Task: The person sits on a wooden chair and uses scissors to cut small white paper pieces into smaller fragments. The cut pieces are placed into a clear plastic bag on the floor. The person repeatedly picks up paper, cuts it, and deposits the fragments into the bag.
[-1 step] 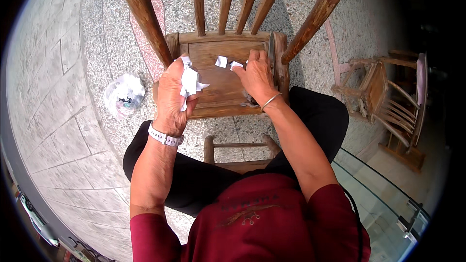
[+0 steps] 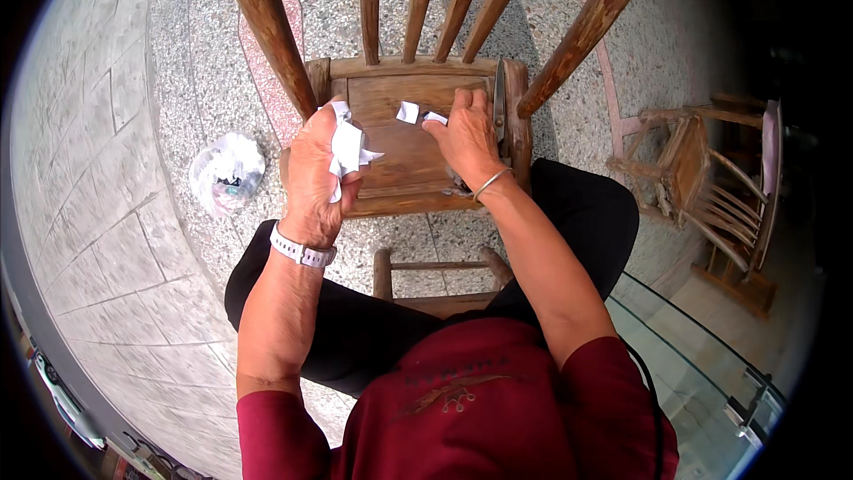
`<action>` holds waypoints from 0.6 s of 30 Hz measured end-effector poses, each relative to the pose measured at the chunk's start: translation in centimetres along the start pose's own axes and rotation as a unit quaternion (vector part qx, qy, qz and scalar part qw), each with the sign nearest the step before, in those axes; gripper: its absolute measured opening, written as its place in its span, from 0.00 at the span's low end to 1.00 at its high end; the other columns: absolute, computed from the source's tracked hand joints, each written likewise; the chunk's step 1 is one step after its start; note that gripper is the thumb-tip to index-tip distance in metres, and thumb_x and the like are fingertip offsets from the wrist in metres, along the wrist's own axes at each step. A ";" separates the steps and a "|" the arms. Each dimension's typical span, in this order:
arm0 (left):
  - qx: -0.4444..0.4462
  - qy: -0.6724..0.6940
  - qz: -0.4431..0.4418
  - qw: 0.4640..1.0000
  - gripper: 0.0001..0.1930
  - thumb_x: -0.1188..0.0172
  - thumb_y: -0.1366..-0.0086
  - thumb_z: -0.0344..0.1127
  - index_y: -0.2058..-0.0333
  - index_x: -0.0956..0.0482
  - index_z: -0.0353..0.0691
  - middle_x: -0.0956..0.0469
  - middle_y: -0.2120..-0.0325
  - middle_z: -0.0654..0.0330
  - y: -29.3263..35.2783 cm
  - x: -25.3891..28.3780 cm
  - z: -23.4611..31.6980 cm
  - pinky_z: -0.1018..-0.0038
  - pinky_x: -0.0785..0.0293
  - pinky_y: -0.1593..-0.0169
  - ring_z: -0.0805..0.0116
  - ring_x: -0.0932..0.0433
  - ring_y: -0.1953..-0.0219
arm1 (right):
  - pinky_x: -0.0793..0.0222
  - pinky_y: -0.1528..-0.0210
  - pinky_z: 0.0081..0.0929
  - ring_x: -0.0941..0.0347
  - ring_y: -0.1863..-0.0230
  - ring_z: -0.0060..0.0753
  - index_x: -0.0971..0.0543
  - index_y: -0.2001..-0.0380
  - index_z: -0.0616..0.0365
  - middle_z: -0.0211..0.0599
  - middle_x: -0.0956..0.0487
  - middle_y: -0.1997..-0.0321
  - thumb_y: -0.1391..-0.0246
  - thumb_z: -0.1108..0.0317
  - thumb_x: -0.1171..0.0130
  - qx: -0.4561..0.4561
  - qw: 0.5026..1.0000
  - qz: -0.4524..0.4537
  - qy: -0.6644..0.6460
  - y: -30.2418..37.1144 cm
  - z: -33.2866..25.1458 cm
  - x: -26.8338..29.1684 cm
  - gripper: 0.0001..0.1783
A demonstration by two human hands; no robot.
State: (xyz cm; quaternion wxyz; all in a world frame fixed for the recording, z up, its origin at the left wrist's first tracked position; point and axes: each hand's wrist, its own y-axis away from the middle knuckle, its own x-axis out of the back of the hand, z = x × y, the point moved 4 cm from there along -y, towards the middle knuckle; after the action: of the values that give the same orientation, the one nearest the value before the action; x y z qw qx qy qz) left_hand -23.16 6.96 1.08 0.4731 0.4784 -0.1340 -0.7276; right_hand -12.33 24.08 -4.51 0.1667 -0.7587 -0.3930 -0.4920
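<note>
My left hand [image 2: 313, 160] is closed round a bunch of torn or cut white paper scraps [image 2: 347, 147], above the left side of a wooden chair seat [image 2: 382, 173]. Over the seat's right half, my right hand [image 2: 468, 133] has its fingers bent down, with the thumb against a small white paper scrap [image 2: 435, 117] bearing dark marks. The fingertips are partly hidden behind the hand. Another white paper piece [image 2: 408, 112] lies just left of it on the wood. Along the seat's right edge rests a long metal blade [image 2: 499, 96]. Greyish bits [image 2: 458, 185] lie below my right wrist.
A clear plastic bag with white contents [image 2: 228, 173] sits on the speckled floor to the left. The chair's back slats [image 2: 422, 0] rise at the far side. Other wooden chairs [image 2: 693, 160] stand at right, with a glass panel [image 2: 684, 347] nearer me.
The view has shifted slightly, and my right hand has moved a little left relative to the seat. My left hand keeps its hold on the paper scraps.
</note>
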 end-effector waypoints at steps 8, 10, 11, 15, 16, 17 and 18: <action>-0.021 0.024 -0.055 0.998 0.08 0.42 0.30 0.38 0.57 0.26 0.42 0.30 0.76 0.69 0.8 0.4 2.0 0.87 0.44 0.84 0.84 0.35 0.79 | 0.29 0.61 0.43 0.24 0.64 0.53 0.22 0.70 0.62 0.47 0.22 0.70 0.56 0.78 0.34 0.057 0.994 0.025 -0.084 -1.0 0.7 -1.9 0.08; -0.020 0.022 -0.048 0.998 0.09 0.42 0.30 0.38 0.57 0.27 0.42 0.30 0.75 0.69 0.9 0.5 1.9 0.87 0.43 0.84 0.84 0.35 0.78 | 0.30 0.62 0.45 0.24 0.65 0.55 0.23 0.74 0.62 0.48 0.23 0.72 0.54 0.78 0.36 0.070 0.992 0.021 -0.108 -1.0 0.9 -1.7 0.05; -0.022 0.021 -0.045 0.999 0.09 0.41 0.30 0.38 0.56 0.27 0.42 0.30 0.75 0.69 1.0 0.6 2.0 0.87 0.43 0.83 0.84 0.35 0.78 | 0.28 0.62 0.42 0.23 0.65 0.53 0.21 0.73 0.62 0.49 0.21 0.71 0.53 0.77 0.35 0.011 0.990 0.004 -0.140 -1.2 1.3 -1.6 0.04; -0.024 0.026 -0.064 0.997 0.09 0.42 0.30 0.38 0.56 0.27 0.42 0.31 0.76 0.69 0.9 1.0 2.1 0.88 0.43 0.83 0.84 0.36 0.78 | 0.27 0.60 0.43 0.21 0.62 0.55 0.20 0.66 0.63 0.53 0.18 0.67 0.52 0.73 0.33 -0.060 0.984 0.003 -0.170 -1.6 3.0 0.2 0.10; -0.029 0.027 -0.070 0.997 0.09 0.42 0.30 0.38 0.56 0.27 0.42 0.31 0.76 0.69 1.0 1.0 2.2 0.88 0.43 0.83 0.83 0.36 0.78 | 0.27 0.60 0.44 0.21 0.62 0.56 0.21 0.64 0.64 0.54 0.19 0.67 0.52 0.73 0.33 -0.042 0.992 0.016 -0.118 -1.7 3.2 0.8 0.11; -0.034 0.027 -0.077 0.996 0.09 0.42 0.30 0.38 0.57 0.27 0.41 0.31 0.76 0.69 1.1 0.9 2.3 0.88 0.43 0.83 0.83 0.36 0.78 | 0.27 0.60 0.46 0.21 0.61 0.56 0.21 0.63 0.65 0.55 0.19 0.67 0.52 0.73 0.33 -0.024 0.997 0.030 -0.066 -1.8 3.3 1.3 0.12; -0.033 0.026 -0.075 0.996 0.09 0.42 0.30 0.38 0.56 0.27 0.42 0.31 0.76 0.69 1.1 1.0 2.3 0.88 0.43 0.83 0.83 0.36 0.78 | 0.27 0.59 0.47 0.21 0.60 0.57 0.22 0.62 0.66 0.56 0.19 0.66 0.52 0.72 0.34 -0.005 0.999 0.044 -0.014 -1.9 3.2 1.7 0.13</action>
State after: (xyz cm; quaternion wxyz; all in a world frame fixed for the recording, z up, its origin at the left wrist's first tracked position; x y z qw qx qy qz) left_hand -24.51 4.99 2.41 0.4358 0.4902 -0.0610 -0.7523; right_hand -11.41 28.08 -4.72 0.1789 -0.7828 -0.3591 -0.4756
